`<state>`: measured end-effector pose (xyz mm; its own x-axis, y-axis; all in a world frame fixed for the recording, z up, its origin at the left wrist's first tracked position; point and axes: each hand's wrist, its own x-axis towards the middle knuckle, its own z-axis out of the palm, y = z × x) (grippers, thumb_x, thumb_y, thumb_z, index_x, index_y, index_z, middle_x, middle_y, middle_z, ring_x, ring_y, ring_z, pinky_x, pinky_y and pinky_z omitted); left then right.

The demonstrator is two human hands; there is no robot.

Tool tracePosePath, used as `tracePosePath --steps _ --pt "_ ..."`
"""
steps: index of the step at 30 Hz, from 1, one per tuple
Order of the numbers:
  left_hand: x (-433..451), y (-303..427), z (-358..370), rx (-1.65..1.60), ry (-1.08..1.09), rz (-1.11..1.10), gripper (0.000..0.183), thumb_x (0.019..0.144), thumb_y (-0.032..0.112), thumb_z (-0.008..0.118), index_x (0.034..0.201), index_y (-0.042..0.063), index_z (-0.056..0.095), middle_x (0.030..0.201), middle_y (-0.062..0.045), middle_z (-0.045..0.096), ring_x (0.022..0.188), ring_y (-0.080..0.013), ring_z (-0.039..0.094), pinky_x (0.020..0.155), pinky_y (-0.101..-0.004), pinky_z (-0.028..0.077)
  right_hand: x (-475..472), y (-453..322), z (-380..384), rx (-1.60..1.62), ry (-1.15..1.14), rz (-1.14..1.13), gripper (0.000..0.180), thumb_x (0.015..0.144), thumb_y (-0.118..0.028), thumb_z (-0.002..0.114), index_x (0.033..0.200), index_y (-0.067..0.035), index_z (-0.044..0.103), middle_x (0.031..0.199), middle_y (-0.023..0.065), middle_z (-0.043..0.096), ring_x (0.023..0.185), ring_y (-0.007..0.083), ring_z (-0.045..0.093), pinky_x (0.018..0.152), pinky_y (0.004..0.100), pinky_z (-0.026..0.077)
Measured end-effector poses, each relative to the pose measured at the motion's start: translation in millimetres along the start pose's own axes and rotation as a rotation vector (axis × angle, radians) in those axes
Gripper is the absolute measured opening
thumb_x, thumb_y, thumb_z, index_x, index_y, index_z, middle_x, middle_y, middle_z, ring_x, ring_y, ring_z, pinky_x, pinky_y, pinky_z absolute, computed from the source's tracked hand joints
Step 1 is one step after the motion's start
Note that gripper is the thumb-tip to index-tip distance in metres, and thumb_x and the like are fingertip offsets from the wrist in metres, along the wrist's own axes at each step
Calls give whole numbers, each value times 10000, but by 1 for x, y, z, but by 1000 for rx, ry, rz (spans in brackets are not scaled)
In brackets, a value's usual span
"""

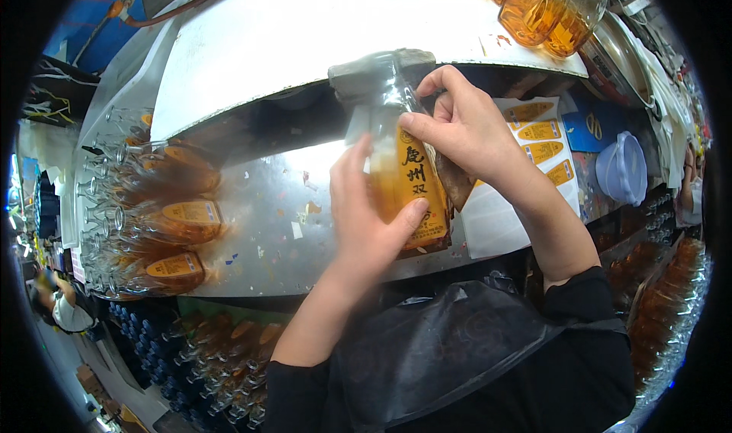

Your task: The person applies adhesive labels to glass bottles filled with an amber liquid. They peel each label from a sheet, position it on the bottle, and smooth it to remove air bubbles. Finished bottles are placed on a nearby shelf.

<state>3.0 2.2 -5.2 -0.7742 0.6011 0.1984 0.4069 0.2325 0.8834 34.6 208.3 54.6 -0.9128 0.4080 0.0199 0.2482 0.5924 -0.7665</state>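
Observation:
A glass bottle (382, 164) of amber liquid lies in front of me, its neck on a grey cloth-like support (357, 75). A yellow label (420, 190) with dark writing covers its upper face. My left hand (366, 204), slightly blurred, rests along the bottle's left side, its thumb on the label's lower part. With thumb and index finger near the label's top end, my right hand (463, 118) touches the bottle's shoulder; whether it pinches anything is unclear. A brown pad-like piece (456, 184) shows below the right hand.
Labelled bottles (189, 213) lie stacked on the metal table (274, 227) at left. A sheet of yellow labels (537, 130) and a pale blue basin (621, 169) are at right. Amber bottles (537, 10) stand on the white board (274, 27). More bottles (234, 370) fill the space below; a person (63, 304) is far left.

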Motion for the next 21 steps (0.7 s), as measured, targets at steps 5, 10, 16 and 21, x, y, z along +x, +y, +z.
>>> tracePosePath --steps 5,10,16,21 --pt "0 -2 3 -28 22 16 998 780 270 850 1611 38 347 1380 -105 439 1062 -185 468 962 -345 453 2 -3 -1 60 8 40 460 898 -330 796 1129 8 586 689 -11 550 611 57 493 556 248 413" --pt "-1 1 3 -96 12 -46 924 799 263 855 1558 27 384 1424 -185 443 1295 -328 476 1065 -441 439 10 -1 1 61 -2 74 454 892 -338 798 1102 1 581 687 -15 543 600 51 490 543 230 412" --pt "-2 -4 5 -131 31 -64 950 789 270 856 1570 21 375 1425 -192 464 1307 -336 484 1082 -465 435 10 2 8 25 46 52 491 890 -398 787 1127 -13 596 739 -7 531 642 61 507 553 225 423" --pt "-20 -10 4 -64 30 32 1049 802 396 885 1590 -10 324 1486 -226 443 1321 -375 477 1104 -487 422 6 5 6 62 0 35 554 957 -449 708 1253 13 635 1074 183 675 1009 258 671 892 368 541"
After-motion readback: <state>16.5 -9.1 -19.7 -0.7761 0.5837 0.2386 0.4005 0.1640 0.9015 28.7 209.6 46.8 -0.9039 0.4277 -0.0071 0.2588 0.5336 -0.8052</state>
